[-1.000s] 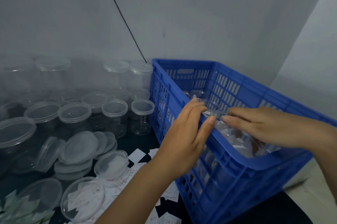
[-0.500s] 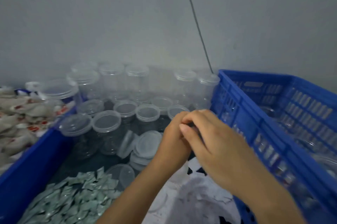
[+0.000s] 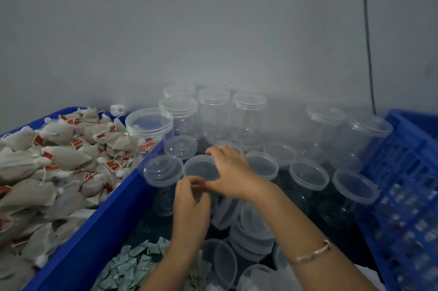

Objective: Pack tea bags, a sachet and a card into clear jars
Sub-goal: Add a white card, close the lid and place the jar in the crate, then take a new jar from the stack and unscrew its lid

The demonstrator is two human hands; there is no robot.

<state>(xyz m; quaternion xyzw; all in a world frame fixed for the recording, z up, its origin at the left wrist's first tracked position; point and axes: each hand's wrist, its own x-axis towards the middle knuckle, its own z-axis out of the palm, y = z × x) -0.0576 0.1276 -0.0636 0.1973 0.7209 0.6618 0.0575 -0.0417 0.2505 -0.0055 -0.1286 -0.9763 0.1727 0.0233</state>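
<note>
Both my hands meet on one lidded clear jar standing among several others on the dark table. My left hand pinches its near rim from below. My right hand lies over the jar's right side, fingers curled round the lid's edge. Tan tea bags with red tags fill a blue bin on the left. A heap of small green sachets lies at the bottom, partly under my left forearm. No card is clearly visible.
Tall lidded jars line the grey wall, with shorter ones in front. Loose lids are piled under my right forearm. A blue slatted crate stands on the right. A black cable hangs down the wall.
My hands left the blue crate on the right and came together over the jars in the middle. The view swung left, bringing the tea bag bin into sight.
</note>
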